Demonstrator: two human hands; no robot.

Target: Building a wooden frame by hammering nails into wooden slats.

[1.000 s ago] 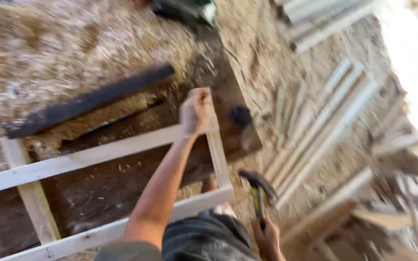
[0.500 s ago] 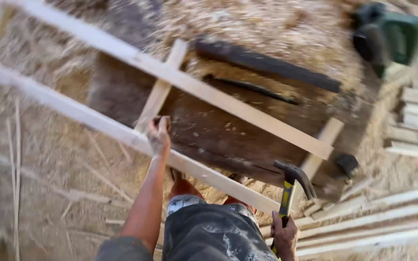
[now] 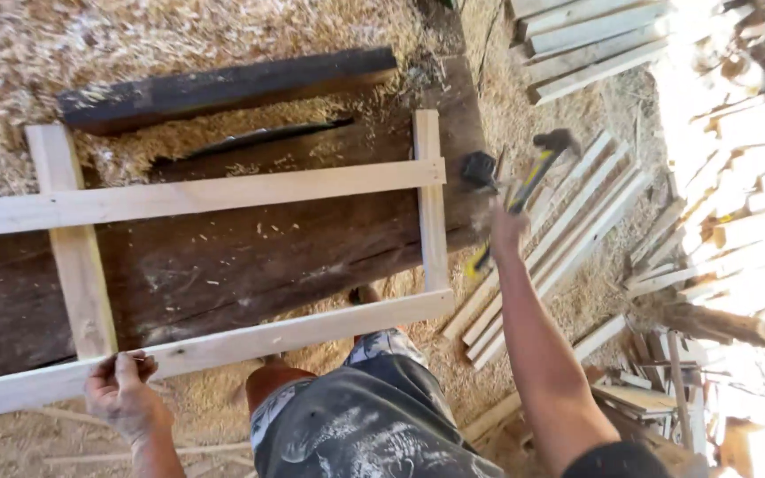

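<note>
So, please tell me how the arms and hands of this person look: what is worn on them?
Both forearms are bare, with no long sleeves. The left hand and the right hand have no gloves, and no watch, ring or bracelet shows. At the right upper arm, a dark short sleeve begins at the picture's lower edge. No markings or tattoos are clear enough to tell.

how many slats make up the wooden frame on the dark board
4. One long slat runs across the far side, one long slat along the near side under the left hand; one short crosspiece at left, one at right. The frame runs off-picture left.
</note>
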